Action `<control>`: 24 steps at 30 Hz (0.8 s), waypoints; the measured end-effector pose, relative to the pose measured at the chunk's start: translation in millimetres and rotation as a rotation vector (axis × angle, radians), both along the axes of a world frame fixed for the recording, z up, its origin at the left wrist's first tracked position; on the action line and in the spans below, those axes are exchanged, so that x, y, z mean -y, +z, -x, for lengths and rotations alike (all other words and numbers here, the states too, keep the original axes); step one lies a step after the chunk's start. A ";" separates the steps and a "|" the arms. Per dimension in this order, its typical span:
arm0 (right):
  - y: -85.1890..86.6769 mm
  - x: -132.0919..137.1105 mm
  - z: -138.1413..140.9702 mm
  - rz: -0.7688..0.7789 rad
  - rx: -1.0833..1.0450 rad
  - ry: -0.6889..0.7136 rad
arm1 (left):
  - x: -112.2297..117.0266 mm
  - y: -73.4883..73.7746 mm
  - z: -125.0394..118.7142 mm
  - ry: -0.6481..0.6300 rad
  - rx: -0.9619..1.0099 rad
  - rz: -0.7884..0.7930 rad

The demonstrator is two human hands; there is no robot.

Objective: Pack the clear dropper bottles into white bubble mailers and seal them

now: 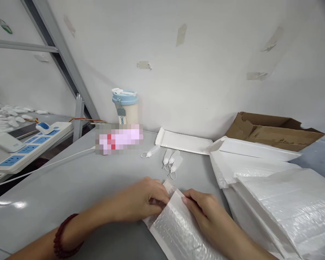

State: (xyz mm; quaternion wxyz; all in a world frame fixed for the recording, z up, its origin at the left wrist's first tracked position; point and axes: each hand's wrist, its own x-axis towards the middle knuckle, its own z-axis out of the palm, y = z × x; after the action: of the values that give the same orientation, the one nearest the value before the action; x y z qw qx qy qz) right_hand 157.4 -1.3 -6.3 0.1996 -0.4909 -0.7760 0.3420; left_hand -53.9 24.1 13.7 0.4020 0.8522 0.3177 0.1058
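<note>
A white bubble mailer (pixel 180 227) lies tilted on the grey table at the front, its flap end pointing away from me. My right hand (pixel 206 209) pinches the mailer's right edge near the opening, thumb on top. At the left side of that opening, my left hand (pixel 148 200) has its fingers curled against the flap; the fingertips are partly hidden at the mailer's mouth. Just beyond the hands lie several small white tags with looped cords (pixel 174 162). Another such tag (pixel 153 151) rests apart, farther left.
Stacked bubble mailers (pixel 295 202) cover the right side, with an open cardboard box (pixel 276 133) behind. A flat white mailer (pixel 186 142) lies by the wall. A blurred pink item (pixel 121 139) with a cable stands before a blue-lidded cup (pixel 127 108). Far left: a power strip (pixel 35 146).
</note>
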 end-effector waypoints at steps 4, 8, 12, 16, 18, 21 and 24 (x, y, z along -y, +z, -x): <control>2.4 -2.9 -0.6 0.021 0.031 -0.079 | 0.5 -12.7 -4.0 0.214 -0.048 -0.098; 4.4 0.3 3.5 0.040 0.003 -0.122 | 4.5 -10.9 -3.6 0.256 0.028 -0.055; 3.9 0.6 6.6 0.067 -0.042 -0.112 | 6.9 0.2 -2.8 0.119 0.280 0.571; -1.8 0.4 6.6 0.099 -0.090 -0.086 | -8.5 -4.8 4.4 0.381 0.335 0.516; -4.7 0.8 6.6 0.100 -0.104 -0.074 | -24.9 -15.5 11.0 0.656 0.257 0.050; -6.8 1.9 7.0 0.104 -0.107 -0.056 | -52.7 -32.9 21.3 0.803 0.104 -0.414; -6.2 3.1 6.8 0.116 -0.098 -0.056 | -70.0 -38.2 29.2 0.729 0.041 -0.402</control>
State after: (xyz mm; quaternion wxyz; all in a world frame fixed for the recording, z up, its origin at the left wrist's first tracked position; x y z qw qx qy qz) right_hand 150.6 -4.5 -12.4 0.2179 -0.5059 -0.7302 0.4042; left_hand -83.1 94.2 -24.4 0.1698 0.7431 0.5635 0.3184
